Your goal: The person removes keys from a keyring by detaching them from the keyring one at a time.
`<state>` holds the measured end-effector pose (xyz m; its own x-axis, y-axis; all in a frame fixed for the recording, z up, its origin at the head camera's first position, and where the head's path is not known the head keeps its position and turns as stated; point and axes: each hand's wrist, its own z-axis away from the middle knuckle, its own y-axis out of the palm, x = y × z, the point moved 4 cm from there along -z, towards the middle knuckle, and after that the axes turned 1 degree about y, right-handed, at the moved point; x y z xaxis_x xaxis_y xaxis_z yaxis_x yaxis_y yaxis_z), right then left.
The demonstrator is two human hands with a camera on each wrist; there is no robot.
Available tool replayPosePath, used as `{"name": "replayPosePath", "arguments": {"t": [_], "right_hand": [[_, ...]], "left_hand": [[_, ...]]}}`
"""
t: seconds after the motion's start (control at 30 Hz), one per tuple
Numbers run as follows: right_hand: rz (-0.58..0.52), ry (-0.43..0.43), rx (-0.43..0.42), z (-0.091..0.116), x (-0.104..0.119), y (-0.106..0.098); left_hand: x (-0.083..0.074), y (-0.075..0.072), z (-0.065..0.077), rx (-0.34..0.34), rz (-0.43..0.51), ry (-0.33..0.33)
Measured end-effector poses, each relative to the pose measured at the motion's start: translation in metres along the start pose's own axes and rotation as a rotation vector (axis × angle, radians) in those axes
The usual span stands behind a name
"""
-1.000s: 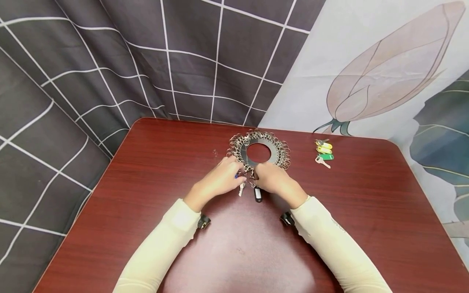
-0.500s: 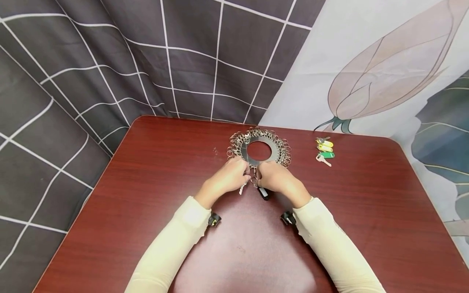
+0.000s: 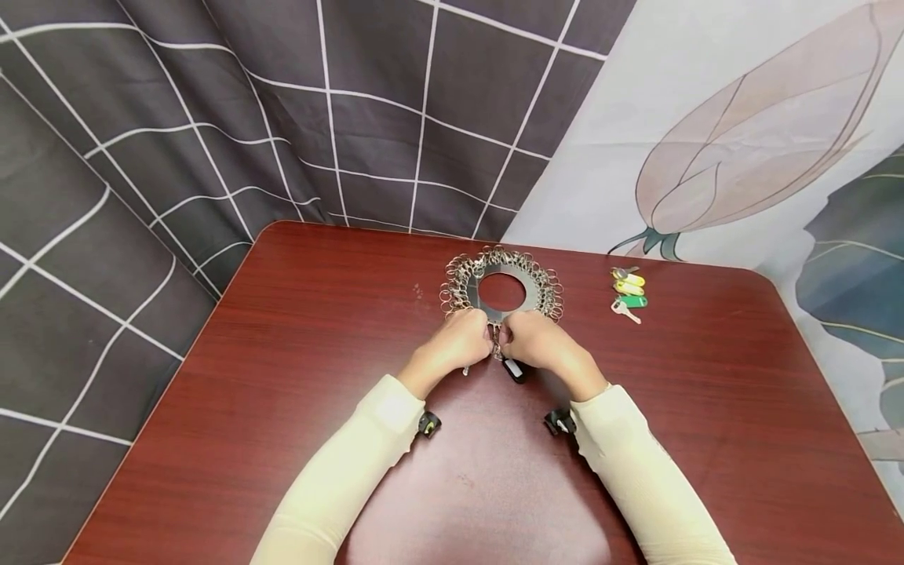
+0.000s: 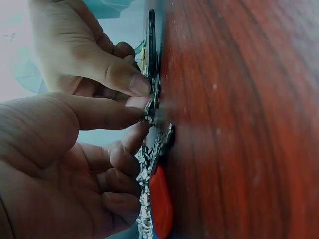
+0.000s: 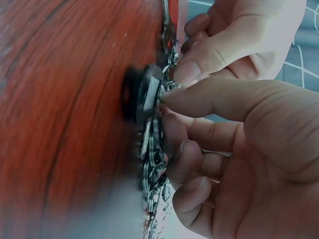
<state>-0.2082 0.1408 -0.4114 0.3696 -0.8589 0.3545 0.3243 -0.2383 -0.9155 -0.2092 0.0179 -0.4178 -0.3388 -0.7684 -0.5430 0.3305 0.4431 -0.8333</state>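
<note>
A grey ring-shaped plate (image 3: 534, 292), hung all round with small metal key rings (image 3: 553, 284), lies on the table. At its near edge my left hand (image 3: 459, 339) and right hand (image 3: 535, 339) almost meet. My left thumb and finger pinch a small key ring (image 4: 149, 119); a red key tag (image 4: 160, 201) is below them in the left wrist view. My right thumb and finger pinch the metal ring beside a black key tag (image 5: 149, 94) with a white label. From under the left hand pokes a key tip (image 3: 466, 369). The fingers hide much of the pinched metal.
To the right on the dark red table (image 3: 706, 392) lie yellow key tags (image 3: 628, 287), a green key tag (image 3: 633, 301) and a silver key (image 3: 625, 311). A dark checked curtain (image 3: 367, 133) and a flower-printed cloth (image 3: 593, 173) hang behind the table.
My left hand has moved right, up close to the right hand, and covers most of the key. The black tag has swung a little to the right and tilted.
</note>
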Motion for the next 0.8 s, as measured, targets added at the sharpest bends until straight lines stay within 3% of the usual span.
{"name": "replayPosePath", "arguments": {"t": [0.13,0.5,0.8], "right_hand": [[-0.048,-0.013,-0.022,0.003,-0.003,-0.002],[-0.188,0.002,-0.065,0.002,-0.012,-0.009],[-0.405,-0.026,-0.015,0.002,-0.021,-0.009]], "left_hand": [[0.0,0.002,-0.002,0.001,0.058,-0.028],[0.004,-0.001,-0.007,-0.089,0.221,-0.032],[0.008,0.0,-0.009,-0.118,0.4,-0.087]]}}
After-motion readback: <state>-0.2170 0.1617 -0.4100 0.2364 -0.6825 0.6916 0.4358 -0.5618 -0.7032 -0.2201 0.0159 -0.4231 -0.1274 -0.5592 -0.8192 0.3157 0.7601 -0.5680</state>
